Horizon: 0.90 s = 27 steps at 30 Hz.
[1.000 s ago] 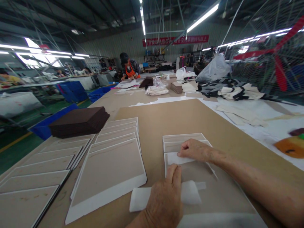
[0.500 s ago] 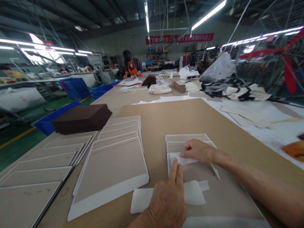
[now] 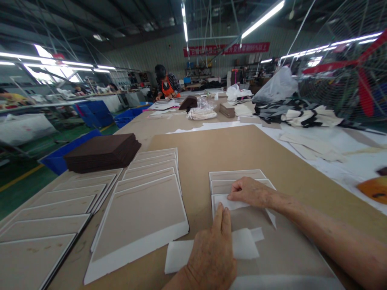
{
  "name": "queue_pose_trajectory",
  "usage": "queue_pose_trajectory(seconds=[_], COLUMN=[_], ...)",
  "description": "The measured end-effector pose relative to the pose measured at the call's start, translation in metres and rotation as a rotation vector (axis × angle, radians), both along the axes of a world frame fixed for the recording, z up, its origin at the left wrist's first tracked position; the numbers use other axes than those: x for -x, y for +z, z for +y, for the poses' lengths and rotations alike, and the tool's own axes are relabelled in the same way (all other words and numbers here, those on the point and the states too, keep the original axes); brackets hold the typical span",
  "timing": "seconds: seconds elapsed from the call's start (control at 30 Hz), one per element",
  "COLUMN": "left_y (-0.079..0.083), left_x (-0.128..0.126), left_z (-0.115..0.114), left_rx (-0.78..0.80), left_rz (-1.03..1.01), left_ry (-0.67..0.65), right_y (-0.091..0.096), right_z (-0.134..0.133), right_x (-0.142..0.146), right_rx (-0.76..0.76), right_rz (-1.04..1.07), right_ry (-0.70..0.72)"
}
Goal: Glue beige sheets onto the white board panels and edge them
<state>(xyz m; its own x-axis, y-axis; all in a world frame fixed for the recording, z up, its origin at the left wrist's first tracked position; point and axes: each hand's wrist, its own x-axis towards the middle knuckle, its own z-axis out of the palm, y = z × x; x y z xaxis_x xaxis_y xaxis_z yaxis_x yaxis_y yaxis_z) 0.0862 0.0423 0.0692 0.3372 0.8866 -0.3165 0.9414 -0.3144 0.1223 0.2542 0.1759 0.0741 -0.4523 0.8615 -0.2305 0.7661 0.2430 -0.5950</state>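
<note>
My right hand [image 3: 249, 191] is closed in a pinch on a thin white strip [image 3: 232, 202] near the top edge of a taupe panel [image 3: 272, 251] with white borders. Part of that strip hangs as a lifted flap at the panel's right side. My left hand [image 3: 213, 249] presses the strip's left end with two stretched fingers, its other fingers curled under. Several white strips [image 3: 246, 244] stick out on both sides of the left hand, which seems to hold them; the grip is hidden. Behind, more taupe panels [image 3: 237, 175] overlap in a staggered row.
Left of my hands lie staggered panels [image 3: 148, 209] and another such row [image 3: 39, 253]. A dark brown stack [image 3: 102, 149] stands beyond, beside a blue bin [image 3: 54, 157]. Fabric scraps [image 3: 311, 117] and a large fan [image 3: 359, 64] are at right. A person [image 3: 167, 84] works at the far end.
The view has shifted very slightly. Both hands keep nearly the same position on the strip.
</note>
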Motion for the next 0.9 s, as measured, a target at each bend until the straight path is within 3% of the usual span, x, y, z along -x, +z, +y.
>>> queue_pose_trajectory(seconds=[0.3,0.4,0.5,0.67,0.8,0.9], left_y=[0.005,0.007,0.005,-0.005,-0.011,-0.014], left_x=[-0.001,0.000,0.001,0.004,0.006,0.008], left_z=[0.001,0.001,0.003,0.004,0.004,0.005], left_rx=[0.025,0.051,0.063,-0.032,-0.090,-0.102], left_rz=[0.041,0.045,0.051,0.052,0.081,0.102], left_ry=[0.002,0.007,-0.011,-0.048,-0.054,-0.072], right_y=[0.003,0.012,0.015,0.000,-0.011,-0.016], right_z=[0.000,0.001,-0.002,-0.020,-0.033,-0.037], right_x=[0.000,-0.025,-0.068,-0.116,-0.113,-0.109], right_rx=[0.029,0.147,0.285,0.228,0.186,0.165], right_rz=[0.074,0.142,0.240,0.307,0.340,0.381], right_ry=[-0.006,0.042,0.070,-0.120,-0.314,-0.384])
